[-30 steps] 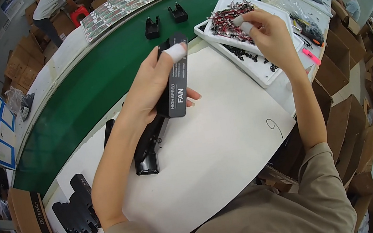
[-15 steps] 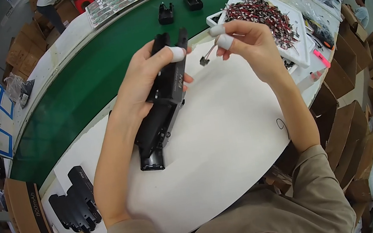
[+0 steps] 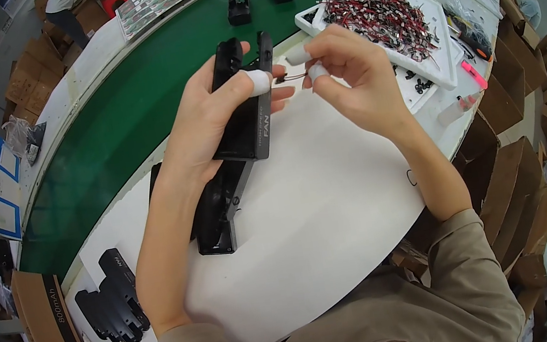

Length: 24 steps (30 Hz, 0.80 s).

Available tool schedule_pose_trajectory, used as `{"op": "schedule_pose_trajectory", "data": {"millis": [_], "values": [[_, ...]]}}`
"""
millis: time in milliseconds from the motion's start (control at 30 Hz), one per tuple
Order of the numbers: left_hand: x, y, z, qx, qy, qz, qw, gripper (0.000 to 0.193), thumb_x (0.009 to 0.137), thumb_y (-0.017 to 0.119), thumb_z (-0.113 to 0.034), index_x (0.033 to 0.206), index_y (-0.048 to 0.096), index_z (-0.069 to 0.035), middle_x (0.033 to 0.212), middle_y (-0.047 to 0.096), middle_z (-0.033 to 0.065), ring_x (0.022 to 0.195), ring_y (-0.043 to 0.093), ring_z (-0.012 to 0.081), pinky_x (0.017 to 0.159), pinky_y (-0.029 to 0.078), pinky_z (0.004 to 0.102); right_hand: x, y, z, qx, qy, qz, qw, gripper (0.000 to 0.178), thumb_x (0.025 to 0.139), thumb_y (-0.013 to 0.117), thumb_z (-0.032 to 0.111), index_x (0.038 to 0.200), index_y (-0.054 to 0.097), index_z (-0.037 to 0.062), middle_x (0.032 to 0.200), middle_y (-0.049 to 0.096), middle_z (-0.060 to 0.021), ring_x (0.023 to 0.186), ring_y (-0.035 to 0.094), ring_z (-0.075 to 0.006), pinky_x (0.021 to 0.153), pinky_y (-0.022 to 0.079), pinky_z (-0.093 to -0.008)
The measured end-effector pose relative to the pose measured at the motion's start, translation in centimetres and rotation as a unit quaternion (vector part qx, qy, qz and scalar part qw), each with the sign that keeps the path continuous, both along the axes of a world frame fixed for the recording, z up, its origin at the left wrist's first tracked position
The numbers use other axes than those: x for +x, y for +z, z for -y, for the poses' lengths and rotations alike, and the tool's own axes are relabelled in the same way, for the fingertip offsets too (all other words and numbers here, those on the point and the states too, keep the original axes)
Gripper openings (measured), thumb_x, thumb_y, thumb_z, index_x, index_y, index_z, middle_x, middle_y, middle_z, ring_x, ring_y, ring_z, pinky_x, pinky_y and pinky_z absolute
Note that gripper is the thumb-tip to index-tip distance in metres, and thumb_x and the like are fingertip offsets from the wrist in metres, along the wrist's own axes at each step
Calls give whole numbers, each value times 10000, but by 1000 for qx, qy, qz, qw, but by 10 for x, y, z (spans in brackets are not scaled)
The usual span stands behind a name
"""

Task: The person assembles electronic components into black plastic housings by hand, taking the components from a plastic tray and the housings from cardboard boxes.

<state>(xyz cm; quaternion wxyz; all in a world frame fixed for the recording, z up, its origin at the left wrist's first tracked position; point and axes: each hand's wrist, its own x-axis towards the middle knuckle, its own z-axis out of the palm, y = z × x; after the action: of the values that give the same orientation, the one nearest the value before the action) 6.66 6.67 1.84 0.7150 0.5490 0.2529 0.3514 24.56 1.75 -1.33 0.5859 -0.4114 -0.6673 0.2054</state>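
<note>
My left hand [image 3: 202, 118] grips a long black plastic housing [image 3: 242, 129], its thumb with a white cover pressed on the shell and the fingertips showing past the far side. Between white-covered thumb and index finger, my right hand [image 3: 358, 77] pinches a small part with thin wires [image 3: 295, 77]. The dark end of that part is close beside the housing's upper right edge; whether they touch I cannot tell. More black housings [image 3: 219, 239] lie on the white sheet [image 3: 305, 194], partly hidden by my left hand and the held housing.
A white foam tray [image 3: 444, 71] heaped with red-and-black wired parts [image 3: 378, 21] stands at the right. Two black housings [image 3: 239, 10] sit on the green belt [image 3: 92, 141]. Several black shells [image 3: 113, 305] lie at the lower left beside a cardboard box [image 3: 57, 331]. A pink marker [image 3: 473, 75] lies far right.
My right hand has moved left and slightly down, bringing the wired part beside the housing. The held housing has turned a little in my left hand.
</note>
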Motion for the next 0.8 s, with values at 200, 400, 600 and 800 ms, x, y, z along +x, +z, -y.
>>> {"op": "schedule_pose_trajectory", "data": {"millis": [200,400,600,800], "values": [[-3,-5,-8,-21,-27,2,999,519,761,539,-192,1175,350,57,1047,530,220,920,589,279,759,499,286,3,0,2,43,8,52,998,305,670,447,-154,953,520,-67,895,478,-84,743,548,-154,659,474,-249],[-4,-10,-9,40,-29,-25,998,473,743,551,-184,1136,412,41,945,587,156,845,582,163,733,466,245,-3,-1,2,67,-30,67,995,245,685,513,-91,924,538,-44,847,505,-65,690,544,-121,584,457,-229],[3,1,12,2,1,-32,999,409,747,555,-198,1079,469,25,858,571,78,749,548,102,672,443,231,-12,1,7,-106,13,-31,994,142,784,537,-56,925,549,-63,932,495,-71,658,571,-113,530,457,-211],[3,-4,11,-61,40,3,997,348,778,546,-213,994,515,59,927,580,132,851,604,201,752,512,258,-22,-8,5,-15,-77,27,997,127,734,580,-18,854,604,-55,910,538,-114,578,578,-147,515,476,-233]]}}
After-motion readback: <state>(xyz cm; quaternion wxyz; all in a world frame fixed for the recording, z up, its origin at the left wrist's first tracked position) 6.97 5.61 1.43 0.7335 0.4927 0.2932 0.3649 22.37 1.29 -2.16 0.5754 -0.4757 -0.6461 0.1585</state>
